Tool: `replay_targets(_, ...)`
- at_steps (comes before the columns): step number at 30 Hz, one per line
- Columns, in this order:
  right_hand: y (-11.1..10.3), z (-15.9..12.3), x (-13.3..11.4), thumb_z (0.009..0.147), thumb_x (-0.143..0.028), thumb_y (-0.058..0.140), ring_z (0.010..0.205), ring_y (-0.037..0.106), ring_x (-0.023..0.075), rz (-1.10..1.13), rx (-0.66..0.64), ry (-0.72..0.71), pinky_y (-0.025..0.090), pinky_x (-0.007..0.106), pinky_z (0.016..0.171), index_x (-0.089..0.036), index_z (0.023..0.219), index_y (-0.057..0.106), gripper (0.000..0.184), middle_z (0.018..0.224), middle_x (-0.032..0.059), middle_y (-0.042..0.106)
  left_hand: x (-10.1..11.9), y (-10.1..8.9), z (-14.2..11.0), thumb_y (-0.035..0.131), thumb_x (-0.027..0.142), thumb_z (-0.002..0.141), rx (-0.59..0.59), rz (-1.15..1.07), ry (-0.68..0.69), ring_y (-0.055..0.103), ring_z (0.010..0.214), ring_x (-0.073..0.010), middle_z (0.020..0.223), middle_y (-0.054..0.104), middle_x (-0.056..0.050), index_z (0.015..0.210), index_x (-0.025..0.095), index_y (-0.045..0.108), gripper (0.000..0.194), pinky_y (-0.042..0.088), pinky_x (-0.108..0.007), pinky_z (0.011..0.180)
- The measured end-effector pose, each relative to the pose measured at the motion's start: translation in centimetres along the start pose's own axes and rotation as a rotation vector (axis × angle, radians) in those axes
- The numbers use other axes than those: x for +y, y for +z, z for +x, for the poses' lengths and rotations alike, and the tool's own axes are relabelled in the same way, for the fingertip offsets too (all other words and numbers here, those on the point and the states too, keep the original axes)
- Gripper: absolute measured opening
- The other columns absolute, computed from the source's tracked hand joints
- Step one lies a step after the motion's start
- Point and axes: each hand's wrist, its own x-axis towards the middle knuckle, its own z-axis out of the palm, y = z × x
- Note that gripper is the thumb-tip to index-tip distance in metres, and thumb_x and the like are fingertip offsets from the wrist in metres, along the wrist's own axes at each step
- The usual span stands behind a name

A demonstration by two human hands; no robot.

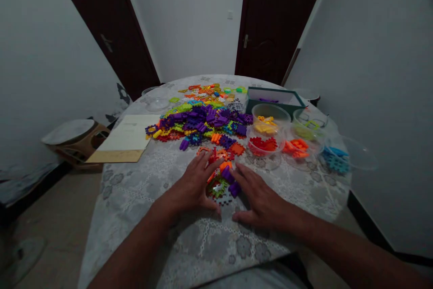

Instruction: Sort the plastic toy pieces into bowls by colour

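Observation:
My left hand (198, 183) and my right hand (259, 199) rest low over the table on either side of a small group of plastic building pieces. Both have their fingers spread. Between them lie a green gear-shaped piece (218, 186), a grey toothed piece (225, 198), purple pieces (234, 188) and orange ones. My left fingertips are at a red piece (213, 156); whether they touch it I cannot tell. The right fingertips are close beside the purple pieces. Just beyond my hands spreads a large mixed heap, with many purple pieces (196, 117) on top.
Clear tubs at the right hold yellow pieces (265, 125), red pieces (263, 144), orange pieces (296, 148) and blue pieces (335, 160). A green-edged box (274, 95) stands behind them. An open notebook (126, 133) lies at the left. The patterned tablecloth (135, 199) covers the round table.

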Motion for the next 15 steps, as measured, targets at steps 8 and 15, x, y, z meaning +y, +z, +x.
replay_targets(8,3.8,2.8,0.7,0.090,-0.058,0.077,0.162,0.023,0.0434,-0.067,0.165,-0.038,0.036,0.067,0.124,-0.021,0.171,0.015,0.109,0.175,0.0261,0.020,-3.3,2.5,-0.7,0.084,0.087,0.051,0.120,0.326,-0.073,0.010,0.160,-0.0559,0.176,0.018,-0.025,0.168,0.030,0.034,0.140,0.010,-0.076,0.124)
replay_targets(15,4.1,7.0,1.9,0.097,-0.062,0.067,0.158,0.034,0.0381,-0.053,0.164,0.014,0.037,0.062,0.125,-0.019,0.167,0.030,0.090,0.170,0.0239,0.034,-6.0,0.1,2.7,0.090,0.076,0.057,0.128,0.248,-0.021,0.037,0.151,-0.0465,0.160,0.044,-0.022,0.164,0.028,0.041,0.127,0.025,-0.065,0.124)
